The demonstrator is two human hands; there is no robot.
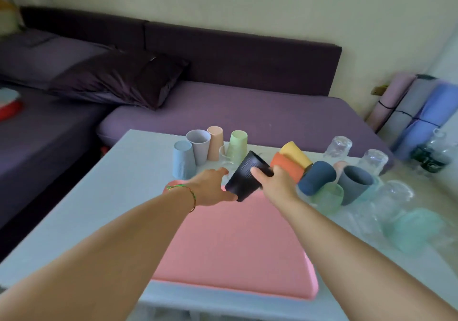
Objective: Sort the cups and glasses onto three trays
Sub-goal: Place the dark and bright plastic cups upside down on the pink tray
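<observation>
My right hand (pixel 275 184) grips a black ribbed cup (pixel 245 177), tilted above the far end of the pink tray (pixel 235 246). My left hand (pixel 213 186) reaches beside it with fingers straight, its thumb close to the cup's base. A small clear glass (pixel 224 155) stands just beyond. At the back stand a blue cup (pixel 183 159), a grey-lilac cup (pixel 199 148), a peach cup (pixel 215 146) and a light green cup (pixel 237 147).
To the right lie an orange cup (pixel 288 167), a yellow cup (pixel 296 153), a navy cup (pixel 316 178), a grey cup (pixel 354 184), mint cups (pixel 411 231) and several clear glasses (pixel 338 147). A purple sofa (pixel 247 112) runs behind the white table (pixel 104 211).
</observation>
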